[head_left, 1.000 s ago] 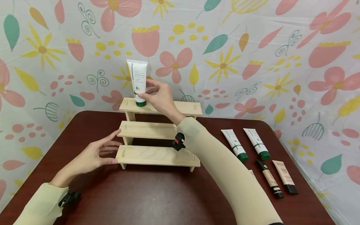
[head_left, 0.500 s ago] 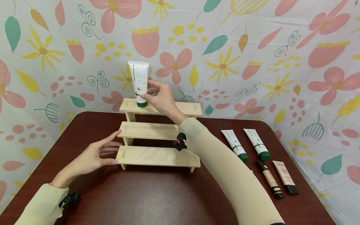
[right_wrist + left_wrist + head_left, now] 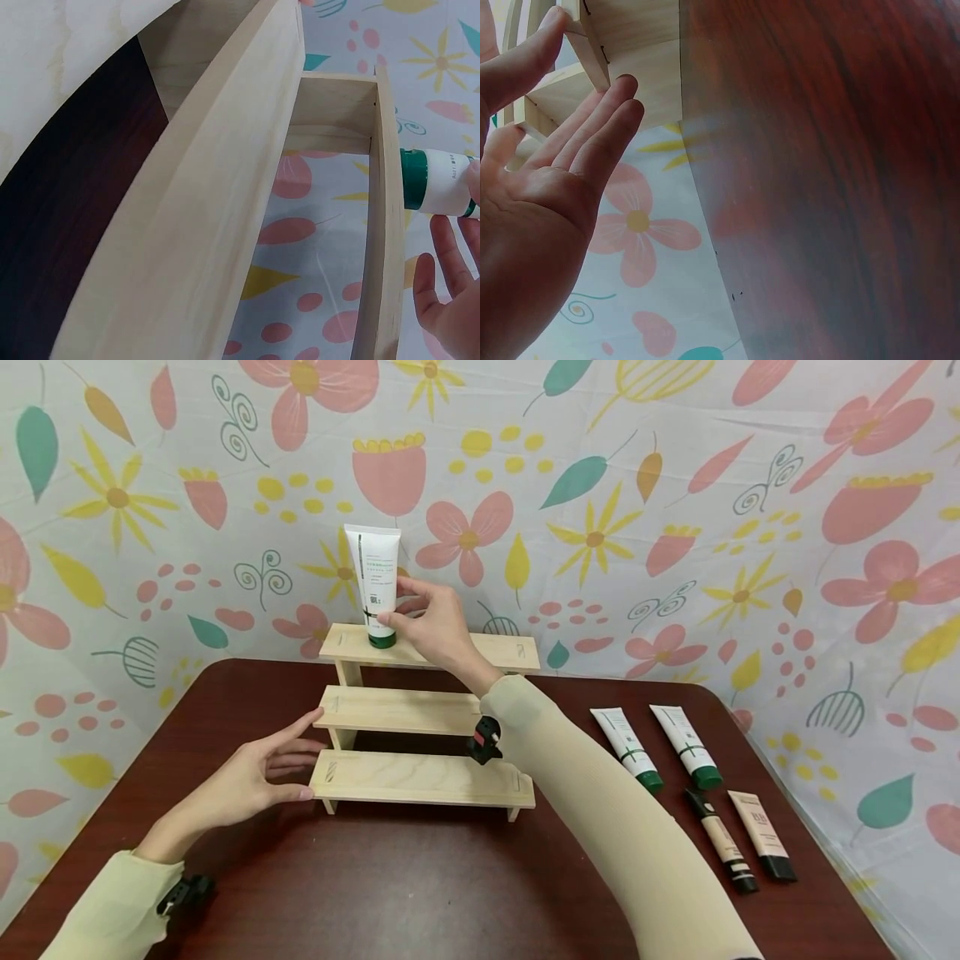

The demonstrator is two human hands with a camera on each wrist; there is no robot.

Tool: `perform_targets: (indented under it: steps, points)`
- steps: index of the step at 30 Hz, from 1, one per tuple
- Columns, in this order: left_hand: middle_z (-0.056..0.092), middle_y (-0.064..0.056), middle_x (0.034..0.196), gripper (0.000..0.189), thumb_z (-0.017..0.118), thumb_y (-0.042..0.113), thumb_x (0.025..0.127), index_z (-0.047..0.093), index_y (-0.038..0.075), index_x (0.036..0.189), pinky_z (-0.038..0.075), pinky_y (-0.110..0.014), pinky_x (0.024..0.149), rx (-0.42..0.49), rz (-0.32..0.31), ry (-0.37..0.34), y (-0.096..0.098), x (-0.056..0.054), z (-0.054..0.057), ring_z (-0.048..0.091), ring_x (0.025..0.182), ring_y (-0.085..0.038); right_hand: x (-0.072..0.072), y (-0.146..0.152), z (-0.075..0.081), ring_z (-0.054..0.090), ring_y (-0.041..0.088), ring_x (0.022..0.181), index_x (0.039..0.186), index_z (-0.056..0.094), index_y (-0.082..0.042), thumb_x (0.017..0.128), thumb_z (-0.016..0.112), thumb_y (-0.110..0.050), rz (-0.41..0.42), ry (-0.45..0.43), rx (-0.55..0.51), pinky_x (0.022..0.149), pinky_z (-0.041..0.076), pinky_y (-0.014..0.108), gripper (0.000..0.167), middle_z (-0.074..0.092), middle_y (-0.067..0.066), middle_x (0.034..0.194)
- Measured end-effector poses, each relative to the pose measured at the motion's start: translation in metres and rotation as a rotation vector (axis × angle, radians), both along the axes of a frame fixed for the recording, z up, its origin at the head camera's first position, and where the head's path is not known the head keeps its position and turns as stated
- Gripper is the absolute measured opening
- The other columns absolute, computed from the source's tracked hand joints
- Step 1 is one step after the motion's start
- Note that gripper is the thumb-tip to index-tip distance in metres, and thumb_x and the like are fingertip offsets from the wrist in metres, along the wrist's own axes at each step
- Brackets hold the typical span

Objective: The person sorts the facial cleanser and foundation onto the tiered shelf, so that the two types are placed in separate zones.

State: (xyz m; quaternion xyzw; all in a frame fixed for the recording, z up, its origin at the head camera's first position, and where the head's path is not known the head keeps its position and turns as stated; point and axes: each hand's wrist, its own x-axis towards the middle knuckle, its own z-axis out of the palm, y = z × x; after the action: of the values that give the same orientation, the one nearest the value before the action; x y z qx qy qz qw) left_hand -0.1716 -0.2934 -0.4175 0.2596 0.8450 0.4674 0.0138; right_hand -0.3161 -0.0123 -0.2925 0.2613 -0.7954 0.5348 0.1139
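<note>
A white squeeze tube [image 3: 375,577] with a green cap stands cap-down near the left end of the top shelf of a three-step wooden rack [image 3: 420,781]. My right hand [image 3: 435,622] pinches its lower part from the right, thumb in front and fingers behind. In the right wrist view the green cap [image 3: 415,178] meets the top shelf's surface, with the right hand [image 3: 454,300] beside it. At the rack's left side my left hand [image 3: 251,777] touches the ends of the middle and bottom shelves with extended fingers. The left wrist view shows this hand [image 3: 547,202] against the wooden side pieces.
Right of the rack lie two more white tubes [image 3: 626,745] with green caps. Nearer me are a beige BB tube [image 3: 759,831] and a slim black-and-beige tube [image 3: 722,839]. A flowered cloth [image 3: 600,527] hangs behind the dark wooden table [image 3: 405,893].
The right hand and its tube have shifted slightly right along the top shelf. The left hand stays at the rack's side.
</note>
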Motion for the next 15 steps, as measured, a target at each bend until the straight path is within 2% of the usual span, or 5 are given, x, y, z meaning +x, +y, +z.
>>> perform_targets:
  steps: [9, 15]
  points:
    - [0.066, -0.019, 0.133, 0.105, 0.090, 0.005, 0.084, 0.029, 0.020, 0.169, 0.057, -0.047, 0.097, 0.001, -0.006, 0.000, 0.0008, 0.0006, 0.0007, 0.067, 0.120, -0.038, 0.0003, -0.0021, 0.0028, 0.072, 0.016, 0.095, 0.142, 0.067, -0.005, 0.091, 0.085, -0.008, 0.033, -0.053, -0.010, 0.077, 0.057, 0.028, 0.054, 0.073, 0.007, 0.123]
    - [0.066, -0.017, 0.134, 0.107, 0.090, 0.004, 0.084, 0.028, 0.022, 0.169, 0.057, -0.038, 0.098, -0.013, 0.008, -0.014, -0.0009, -0.0008, -0.0007, 0.067, 0.121, -0.036, 0.0013, -0.0049, 0.0021, 0.072, 0.015, 0.094, 0.141, 0.067, -0.004, 0.091, 0.085, -0.008, 0.035, -0.042, -0.020, 0.076, 0.057, 0.028, 0.053, 0.073, 0.007, 0.122]
